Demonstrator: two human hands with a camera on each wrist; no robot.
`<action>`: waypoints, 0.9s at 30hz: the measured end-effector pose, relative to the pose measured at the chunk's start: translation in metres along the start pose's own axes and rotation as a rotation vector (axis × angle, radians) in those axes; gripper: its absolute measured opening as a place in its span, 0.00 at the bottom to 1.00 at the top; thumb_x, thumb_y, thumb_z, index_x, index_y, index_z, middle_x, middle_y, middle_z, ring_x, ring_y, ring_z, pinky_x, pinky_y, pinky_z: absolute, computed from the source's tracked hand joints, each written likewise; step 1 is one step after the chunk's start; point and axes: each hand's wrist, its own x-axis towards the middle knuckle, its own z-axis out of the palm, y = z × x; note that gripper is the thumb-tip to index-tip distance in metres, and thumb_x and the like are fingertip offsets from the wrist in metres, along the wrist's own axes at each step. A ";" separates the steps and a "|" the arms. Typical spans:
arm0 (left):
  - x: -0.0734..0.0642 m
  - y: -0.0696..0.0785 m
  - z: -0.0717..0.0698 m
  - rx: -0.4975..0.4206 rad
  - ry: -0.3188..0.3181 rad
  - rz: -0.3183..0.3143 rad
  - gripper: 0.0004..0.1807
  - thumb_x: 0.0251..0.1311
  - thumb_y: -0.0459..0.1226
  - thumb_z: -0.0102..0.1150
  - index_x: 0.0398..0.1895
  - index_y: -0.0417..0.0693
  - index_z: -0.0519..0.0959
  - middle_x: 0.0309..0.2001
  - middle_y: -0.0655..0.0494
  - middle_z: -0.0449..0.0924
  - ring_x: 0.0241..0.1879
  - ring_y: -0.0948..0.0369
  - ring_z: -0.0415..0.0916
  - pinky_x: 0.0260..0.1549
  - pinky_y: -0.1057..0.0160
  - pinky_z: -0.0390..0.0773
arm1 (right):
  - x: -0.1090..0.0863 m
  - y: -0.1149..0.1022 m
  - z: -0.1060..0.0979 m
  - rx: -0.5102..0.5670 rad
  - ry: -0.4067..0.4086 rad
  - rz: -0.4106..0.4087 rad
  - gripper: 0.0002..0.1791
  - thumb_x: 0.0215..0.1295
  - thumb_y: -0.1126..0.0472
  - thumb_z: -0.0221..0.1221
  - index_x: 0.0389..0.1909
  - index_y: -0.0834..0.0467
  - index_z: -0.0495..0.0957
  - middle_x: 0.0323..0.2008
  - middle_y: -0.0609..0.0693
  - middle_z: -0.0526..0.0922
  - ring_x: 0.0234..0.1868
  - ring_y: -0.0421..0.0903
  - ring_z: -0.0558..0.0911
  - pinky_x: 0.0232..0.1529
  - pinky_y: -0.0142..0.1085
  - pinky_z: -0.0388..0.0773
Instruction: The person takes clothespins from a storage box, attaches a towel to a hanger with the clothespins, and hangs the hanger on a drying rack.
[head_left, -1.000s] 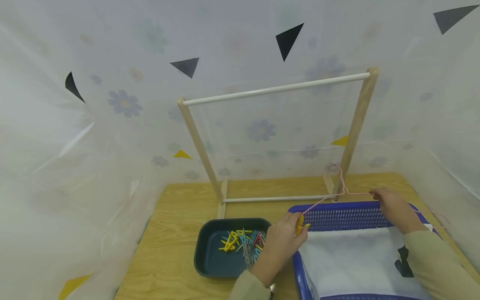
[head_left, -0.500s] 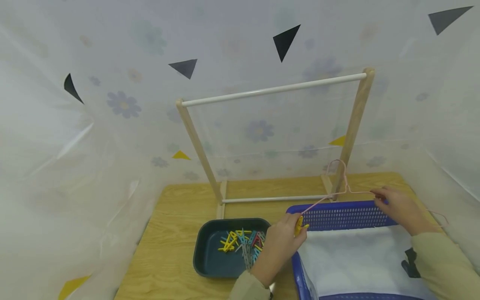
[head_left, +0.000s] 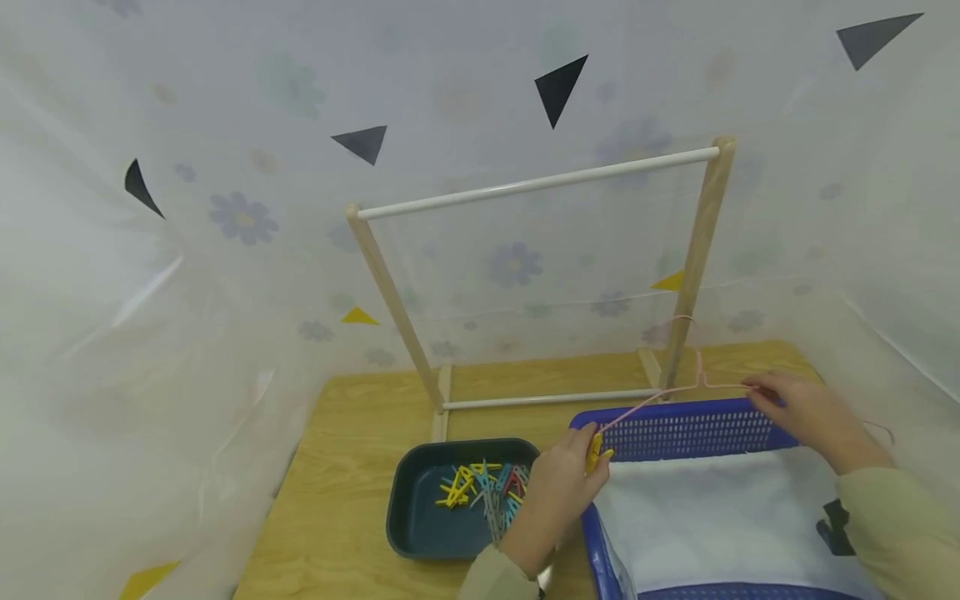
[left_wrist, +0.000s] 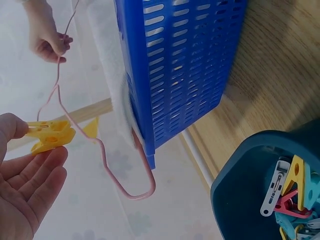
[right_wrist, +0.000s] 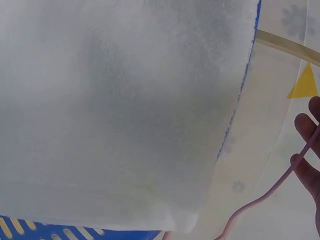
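My left hand (head_left: 558,483) pinches a yellow clothespin (left_wrist: 51,136) between thumb and fingers. A thin pink clothes hanger (head_left: 651,398) spans the gap between my two hands above the basket's far rim. Whether the clothespin bites on the hanger cannot be told; in the left wrist view the two overlap. My right hand (head_left: 813,417) pinches the hanger's other arm (right_wrist: 265,196) between thumb and fingertips. Below the hands, a white cloth (head_left: 720,521) lies over the blue mesh basket (head_left: 686,435). The hanger's hook points up and back, in front of the rack's right post.
A rack with wooden posts and a white top rail (head_left: 540,183) stands at the back of the wooden table (head_left: 315,517). Left of the basket is a dark teal tray (head_left: 420,533) with several coloured clothespins (head_left: 468,483). Plastic sheeting (head_left: 187,350) encloses the table.
The hanger's hook has turned more upright and shifted slightly right. My right hand has rolled a little and its forearm has moved right. My left hand stays nearly still with the clothespin.
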 end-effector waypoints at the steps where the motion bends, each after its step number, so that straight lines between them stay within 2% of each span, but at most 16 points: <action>1: 0.000 0.000 0.000 -0.002 0.001 0.003 0.19 0.52 0.43 0.58 0.45 0.42 0.76 0.32 0.56 0.78 0.25 0.67 0.74 0.22 0.76 0.72 | 0.000 0.000 -0.001 -0.002 0.000 -0.011 0.13 0.39 0.71 0.66 0.30 0.66 0.78 0.20 0.50 0.76 0.22 0.48 0.75 0.25 0.46 0.74; 5: 0.000 -0.001 0.001 -0.005 0.005 0.012 0.16 0.52 0.43 0.59 0.41 0.44 0.77 0.31 0.57 0.77 0.24 0.68 0.73 0.22 0.76 0.71 | 0.000 -0.001 -0.006 0.015 -0.025 -0.018 0.12 0.38 0.69 0.66 0.28 0.66 0.78 0.20 0.48 0.76 0.21 0.46 0.75 0.24 0.43 0.75; 10: 0.000 -0.001 0.000 -0.011 -0.005 0.005 0.16 0.52 0.43 0.59 0.42 0.45 0.77 0.31 0.58 0.77 0.25 0.68 0.73 0.23 0.77 0.71 | 0.004 -0.005 -0.014 0.056 -0.116 0.012 0.10 0.41 0.66 0.67 0.26 0.64 0.79 0.22 0.48 0.78 0.23 0.46 0.77 0.27 0.44 0.75; 16: -0.001 0.000 -0.001 -0.022 -0.034 -0.009 0.16 0.53 0.43 0.58 0.43 0.46 0.77 0.32 0.58 0.77 0.25 0.69 0.72 0.23 0.78 0.70 | 0.009 -0.011 -0.025 0.119 -0.251 0.050 0.06 0.47 0.67 0.63 0.28 0.64 0.79 0.24 0.47 0.79 0.24 0.44 0.76 0.28 0.43 0.76; 20: -0.001 -0.001 -0.001 -0.022 -0.019 0.002 0.16 0.52 0.43 0.59 0.42 0.46 0.77 0.30 0.59 0.76 0.24 0.70 0.71 0.21 0.78 0.69 | 0.009 -0.012 -0.029 0.110 -0.264 0.030 0.05 0.47 0.68 0.63 0.27 0.63 0.79 0.23 0.46 0.79 0.24 0.43 0.76 0.28 0.42 0.76; 23: -0.002 -0.001 0.000 -0.026 -0.017 0.006 0.15 0.51 0.42 0.60 0.41 0.45 0.77 0.30 0.58 0.77 0.24 0.69 0.71 0.22 0.78 0.70 | 0.010 -0.013 -0.031 0.112 -0.277 0.026 0.04 0.48 0.68 0.63 0.27 0.63 0.79 0.24 0.48 0.80 0.26 0.46 0.78 0.30 0.45 0.76; 27: -0.002 -0.001 -0.001 -0.035 -0.047 -0.006 0.15 0.51 0.42 0.60 0.40 0.45 0.78 0.31 0.57 0.77 0.26 0.69 0.73 0.24 0.77 0.71 | 0.009 -0.014 -0.034 0.117 -0.298 0.028 0.04 0.50 0.68 0.62 0.28 0.64 0.79 0.25 0.50 0.80 0.28 0.52 0.79 0.33 0.49 0.75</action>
